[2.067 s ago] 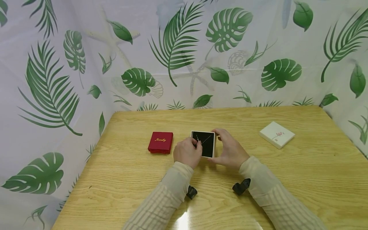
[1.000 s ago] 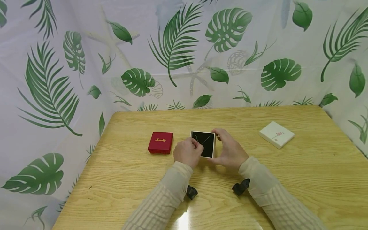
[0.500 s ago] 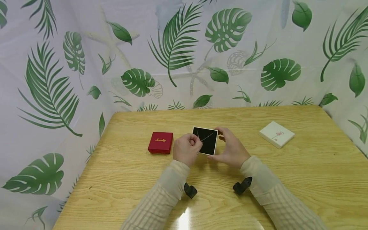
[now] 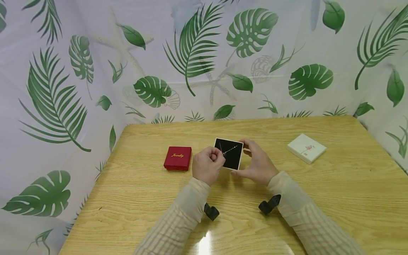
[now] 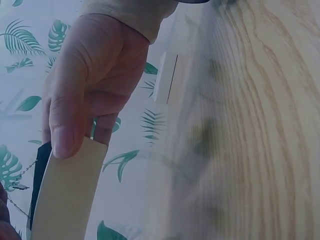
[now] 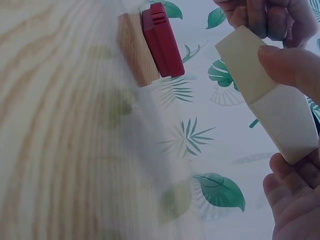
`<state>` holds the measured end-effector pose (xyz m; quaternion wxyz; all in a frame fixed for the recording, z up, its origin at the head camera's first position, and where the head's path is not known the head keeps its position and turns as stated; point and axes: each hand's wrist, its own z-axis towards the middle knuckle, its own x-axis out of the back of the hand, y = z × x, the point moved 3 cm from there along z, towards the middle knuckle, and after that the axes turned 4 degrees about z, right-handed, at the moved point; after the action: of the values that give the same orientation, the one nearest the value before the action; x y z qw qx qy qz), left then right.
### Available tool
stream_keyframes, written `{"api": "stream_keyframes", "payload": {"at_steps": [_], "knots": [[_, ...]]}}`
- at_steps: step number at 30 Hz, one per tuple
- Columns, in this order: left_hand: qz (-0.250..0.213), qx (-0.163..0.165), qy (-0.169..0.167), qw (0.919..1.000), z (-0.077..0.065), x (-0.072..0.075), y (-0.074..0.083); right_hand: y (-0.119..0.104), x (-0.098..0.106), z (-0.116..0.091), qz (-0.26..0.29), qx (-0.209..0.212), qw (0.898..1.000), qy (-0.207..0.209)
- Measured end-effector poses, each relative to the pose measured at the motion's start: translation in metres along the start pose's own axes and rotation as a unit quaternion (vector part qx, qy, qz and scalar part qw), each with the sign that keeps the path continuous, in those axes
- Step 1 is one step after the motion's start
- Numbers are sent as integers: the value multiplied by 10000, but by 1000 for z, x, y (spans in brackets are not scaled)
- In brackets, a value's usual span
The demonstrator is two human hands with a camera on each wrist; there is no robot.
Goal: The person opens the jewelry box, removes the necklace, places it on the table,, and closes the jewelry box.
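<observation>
A white-walled jewelry box [image 4: 231,163] with a black lining is held up, lidless, above the table. Across the lining runs a thin silver necklace [image 4: 231,149] in a V shape; its chain also shows in the left wrist view at the left edge. My right hand [image 4: 259,165] grips the box from the right, thumb on the near wall and fingers at the far corner. At the box's left side, my left hand [image 4: 206,165] has curled fingers, with thumb and forefinger pinching the necklace at the bottom of its V. Those fingertips hide the necklace's lowest part.
On the left of the wooden table [image 4: 143,205] lies a closed red box [image 4: 177,158] with gold lettering. A white lid [image 4: 307,148] printed with a pink flower lies at the right. Behind the table hangs a leaf-patterned cloth [image 4: 197,92].
The jewelry box has risen slightly away from me and turned a little clockwise, with my right hand moving along. My left hand stays beside it at the necklace. The red box and lid have not moved.
</observation>
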<state>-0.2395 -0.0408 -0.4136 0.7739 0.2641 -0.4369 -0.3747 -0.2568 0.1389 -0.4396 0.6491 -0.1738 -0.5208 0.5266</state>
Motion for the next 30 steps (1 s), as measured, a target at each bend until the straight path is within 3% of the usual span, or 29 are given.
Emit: {"api": "stream_keyframes", "payload": {"at_steps": [10, 18, 26, 30], "knots": [[-228, -224, -128, 9994, -2, 0, 4, 2, 2, 1, 87, -40, 9999, 84], [-131, -554, -307, 9979, -4, -3, 5, 2, 4, 1, 74, -87, 9999, 108], [-88, -531, -411, 9977, -4, -4, 5, 1, 4, 0, 297, 23, 9994, 159], [-91, -531, -398, 9978, -5, -4, 5, -13, 4, -1, 285, 180, 9992, 194]]}}
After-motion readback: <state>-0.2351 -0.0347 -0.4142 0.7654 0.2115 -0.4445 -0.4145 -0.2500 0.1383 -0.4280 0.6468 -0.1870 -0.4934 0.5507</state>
